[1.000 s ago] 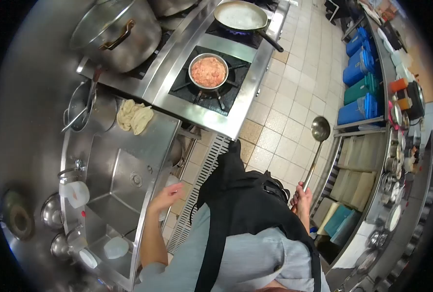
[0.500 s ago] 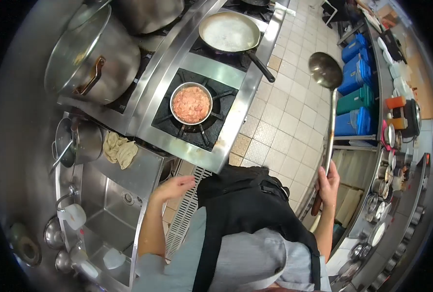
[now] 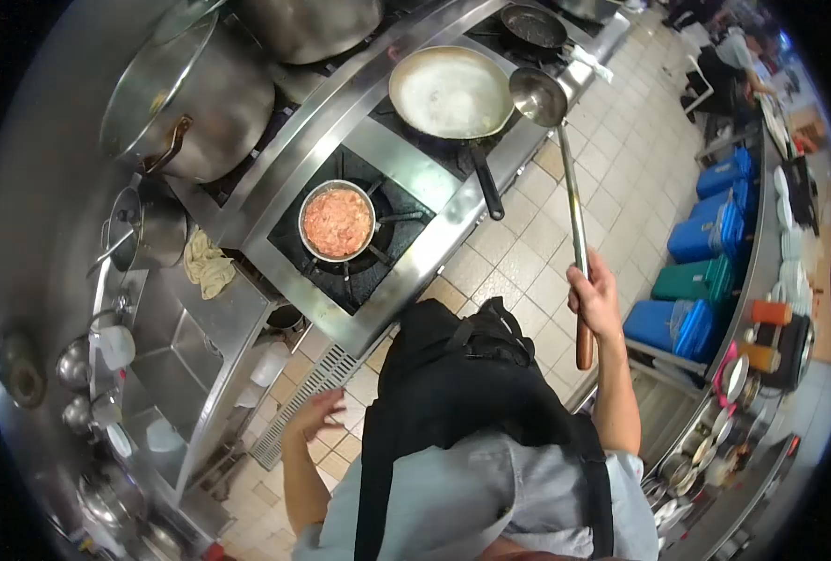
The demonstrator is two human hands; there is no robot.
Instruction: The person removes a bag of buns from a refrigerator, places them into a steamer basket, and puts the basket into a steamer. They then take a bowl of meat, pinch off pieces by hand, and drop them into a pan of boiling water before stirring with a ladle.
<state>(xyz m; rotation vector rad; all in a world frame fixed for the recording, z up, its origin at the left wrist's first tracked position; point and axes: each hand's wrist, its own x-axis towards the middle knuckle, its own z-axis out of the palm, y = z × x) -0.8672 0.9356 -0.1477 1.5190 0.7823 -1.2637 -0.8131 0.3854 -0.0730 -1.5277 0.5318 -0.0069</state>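
Note:
My right hand (image 3: 597, 297) is closed around the handle of a long metal ladle (image 3: 573, 178) with a wooden grip end. The ladle's bowl points away from me and overlaps the right rim of a wide frying pan (image 3: 448, 92) in this view. That pan sits on a burner with its black handle toward the aisle. My left hand (image 3: 317, 414) hangs by my side over the floor, fingers loosely apart and holding nothing. On the nearest burner stands a small round pan (image 3: 304, 245) filled with a chunky pinkish-red mixture (image 3: 339, 222).
Large steel pots (image 3: 214, 112) stand at the back left. A sink (image 3: 177, 365) and a crumpled cloth (image 3: 208, 265) are at left. Blue bins (image 3: 705, 234) line a shelf under the right counter. Another person (image 3: 729, 70) is at the far right, and a dark pan (image 3: 533, 26) is on the far burner.
The ladle has swung left from above the aisle to the frying pan's edge. My view has turned, and my left hand has dropped lower. Another person has come into view.

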